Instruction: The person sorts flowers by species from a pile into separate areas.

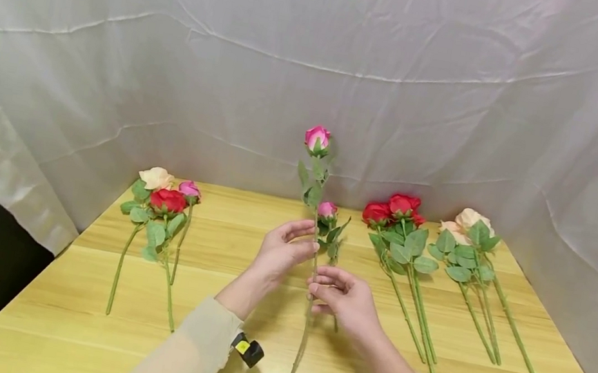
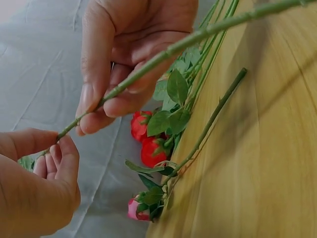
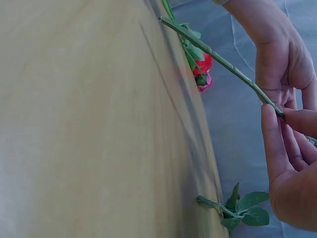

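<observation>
A long-stemmed pink rose [image 1: 317, 139] is held upright over the middle of the table, its bloom at the top and leaves just below. My left hand [image 1: 284, 251] pinches the stem between thumb and fingers, under the leaves. Lower on the same stem, my right hand [image 1: 347, 300] pinches it with thumb and fingertips. In the left wrist view the bare stem [image 2: 198, 37] runs through both hands. Behind the hands a second pink rose [image 1: 327, 210] lies on the table, its stem partly hidden by my right hand.
To the left lie a cream rose [image 1: 156, 178], a red rose [image 1: 168, 200] and another pink rose [image 1: 189, 189]. Red roses [image 1: 404, 207] lie right of centre, and cream roses [image 1: 472, 221] farther right. The wooden table [image 1: 75, 340] meets a grey cloth backdrop [image 1: 267, 90].
</observation>
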A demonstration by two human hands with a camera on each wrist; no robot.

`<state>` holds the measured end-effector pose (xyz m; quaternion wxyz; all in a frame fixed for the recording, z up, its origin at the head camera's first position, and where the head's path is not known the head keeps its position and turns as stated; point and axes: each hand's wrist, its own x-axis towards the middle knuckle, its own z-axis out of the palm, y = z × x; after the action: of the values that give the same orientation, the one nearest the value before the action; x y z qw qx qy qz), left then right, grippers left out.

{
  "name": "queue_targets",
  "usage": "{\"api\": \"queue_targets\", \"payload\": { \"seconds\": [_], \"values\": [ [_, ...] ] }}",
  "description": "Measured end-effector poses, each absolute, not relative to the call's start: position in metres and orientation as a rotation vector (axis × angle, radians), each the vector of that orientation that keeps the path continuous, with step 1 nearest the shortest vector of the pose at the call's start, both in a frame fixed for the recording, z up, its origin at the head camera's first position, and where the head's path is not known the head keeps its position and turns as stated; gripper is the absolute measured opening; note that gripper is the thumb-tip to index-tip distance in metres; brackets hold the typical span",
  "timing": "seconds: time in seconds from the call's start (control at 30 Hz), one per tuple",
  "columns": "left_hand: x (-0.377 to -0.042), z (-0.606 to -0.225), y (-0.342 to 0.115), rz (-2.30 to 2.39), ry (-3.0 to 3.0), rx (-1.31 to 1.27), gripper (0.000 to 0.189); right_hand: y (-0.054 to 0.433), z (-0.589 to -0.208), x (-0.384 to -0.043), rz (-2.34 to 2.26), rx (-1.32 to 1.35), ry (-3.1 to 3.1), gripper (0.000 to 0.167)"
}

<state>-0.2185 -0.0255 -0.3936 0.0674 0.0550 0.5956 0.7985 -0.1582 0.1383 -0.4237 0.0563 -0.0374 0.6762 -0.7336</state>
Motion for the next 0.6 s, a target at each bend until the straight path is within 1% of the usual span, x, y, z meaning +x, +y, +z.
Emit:
{"api": "queue_targets", "payload": {
  "seconds": [0.37, 0.6],
  "values": [
    [-0.219, -0.392, -0.037, 2.397, 1.821, 0.324, 0.051, 0.147, -0.415, -0.155, -2.174, -0.183, 2.120, 0.043],
    [-0.224, -0.393, -0.064, 2.422, 1.897, 0.299, 0.047, 0.164, -0.410, -0.157, -2.178, -0.174, 2.153, 0.043]
  ]
}}
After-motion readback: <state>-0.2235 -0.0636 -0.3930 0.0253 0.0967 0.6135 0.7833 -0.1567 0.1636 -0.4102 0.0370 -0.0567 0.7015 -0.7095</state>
